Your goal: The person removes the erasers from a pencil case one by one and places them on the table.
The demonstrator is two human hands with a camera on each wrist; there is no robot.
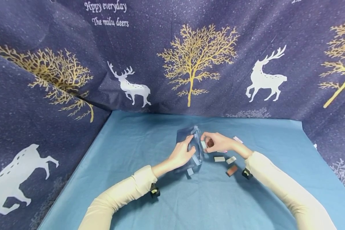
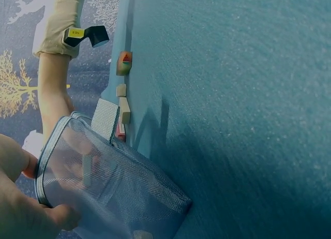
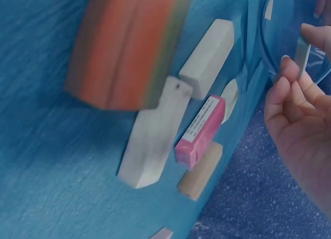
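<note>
A blue mesh zipper pouch (image 1: 184,133) lies on the cloth with its mouth spread toward the right. My left hand (image 1: 180,155) grips the pouch's near rim, thumb and fingers on either side of the mesh (image 2: 129,190). Between thumb and fingertips, my right hand (image 1: 218,142) pinches a small pale eraser (image 3: 303,55) at the pouch's mouth. Through the mesh, a light piece (image 2: 143,234) shows low in the pouch. Beside the right forearm lie an orange-and-green eraser (image 1: 231,170), white erasers (image 3: 155,133) and a pink eraser with a white label (image 3: 200,130).
A tan eraser (image 3: 200,172) lies alongside the pink one, and another light one (image 1: 238,139) sits beyond the right wrist. Blue cloth (image 1: 126,134) covers the table. A dark curtain with deer and trees (image 1: 166,64) hangs behind it.
</note>
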